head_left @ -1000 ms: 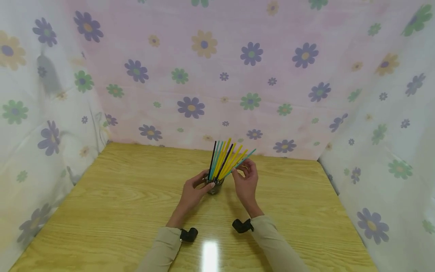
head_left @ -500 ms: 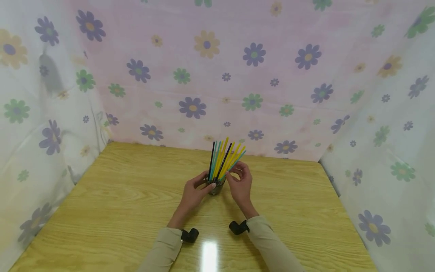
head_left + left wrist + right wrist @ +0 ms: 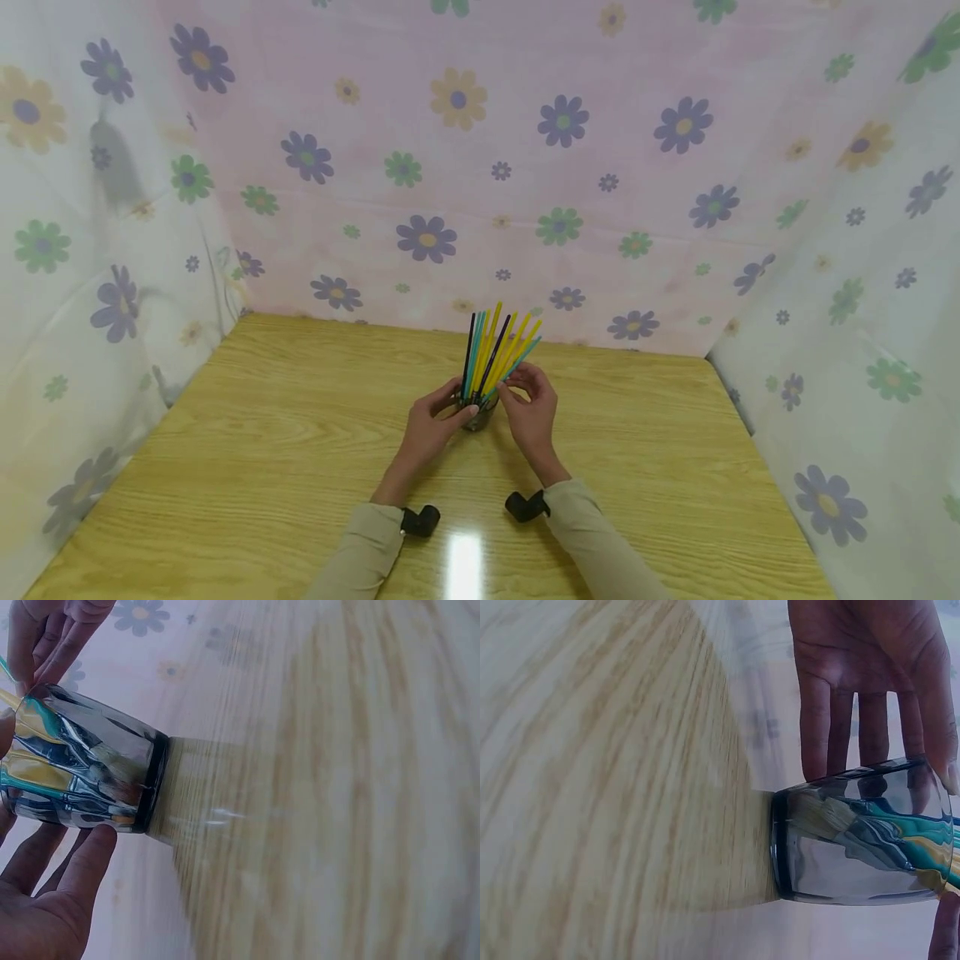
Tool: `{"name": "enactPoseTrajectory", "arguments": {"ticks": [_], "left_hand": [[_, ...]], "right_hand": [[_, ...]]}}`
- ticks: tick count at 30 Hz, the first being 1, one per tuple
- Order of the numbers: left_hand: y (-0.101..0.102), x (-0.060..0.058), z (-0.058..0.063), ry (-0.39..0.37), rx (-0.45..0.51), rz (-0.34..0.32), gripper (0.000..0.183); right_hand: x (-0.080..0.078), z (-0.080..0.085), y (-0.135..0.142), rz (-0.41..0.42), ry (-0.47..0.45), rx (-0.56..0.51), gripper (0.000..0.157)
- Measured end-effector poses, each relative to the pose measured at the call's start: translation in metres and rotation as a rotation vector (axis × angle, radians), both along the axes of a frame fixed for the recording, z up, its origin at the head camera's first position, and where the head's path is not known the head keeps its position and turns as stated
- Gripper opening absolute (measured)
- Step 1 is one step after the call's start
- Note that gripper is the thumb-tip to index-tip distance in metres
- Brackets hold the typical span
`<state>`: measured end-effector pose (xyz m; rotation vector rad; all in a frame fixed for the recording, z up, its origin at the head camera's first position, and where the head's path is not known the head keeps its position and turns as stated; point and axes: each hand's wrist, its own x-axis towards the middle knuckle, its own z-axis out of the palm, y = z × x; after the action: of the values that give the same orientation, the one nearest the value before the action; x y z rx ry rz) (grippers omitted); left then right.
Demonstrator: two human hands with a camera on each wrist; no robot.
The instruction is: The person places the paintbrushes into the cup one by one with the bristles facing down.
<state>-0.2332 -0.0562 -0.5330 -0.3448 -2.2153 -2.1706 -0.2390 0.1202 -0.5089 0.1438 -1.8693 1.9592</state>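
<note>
A clear glass (image 3: 112, 724) stands on the table, holding several paintbrushes with bristles down. Their yellow, teal and black handles (image 3: 498, 329) fan out above its rim. My left hand (image 3: 429, 429) holds the glass from the left, thumb at the rim in front and fingers around the far side. At the right of the rim, my right hand (image 3: 534, 415) pinches the rightmost teal paintbrush (image 3: 532, 346), which leans right. The wrist views show bristles (image 3: 821, 814) and metal ferrules through the glass wall. Some lower handles are hidden behind fingers.
The wooden table (image 3: 285, 433) stretches out on both sides of the hands. Behind it hangs a pink flowered cloth (image 3: 480, 192), with pale flowered cloths at left and right. Black camera mounts (image 3: 422, 521) sit at both wrists.
My right hand has moved left toward the glass with the teal paintbrush, which now leans less and lies closer to the others. My left hand has kept its hold on the glass.
</note>
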Motion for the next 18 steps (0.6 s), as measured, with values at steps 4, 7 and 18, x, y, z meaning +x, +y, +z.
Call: {"name": "enactPoseTrajectory", "arguments": {"ticks": [4,7,18], "left_hand": [[0.0,-0.0001,0.0003,-0.002,-0.001,-0.001,0.058],[0.0003,-0.0004,0.0006,-0.005,-0.007,0.003,0.058],[-0.0002,0.0001,0.0026,-0.014,-0.005,0.003,0.057]], "right_hand": [[-0.0001,-0.0009,0.001,-0.014,-0.009,-0.004,0.032],[0.0003,-0.0008,0.0016,-0.032,-0.01,-0.004,0.029],[0.0034,-0.0067,0.007,-0.034,0.002,0.023,0.022]]}}
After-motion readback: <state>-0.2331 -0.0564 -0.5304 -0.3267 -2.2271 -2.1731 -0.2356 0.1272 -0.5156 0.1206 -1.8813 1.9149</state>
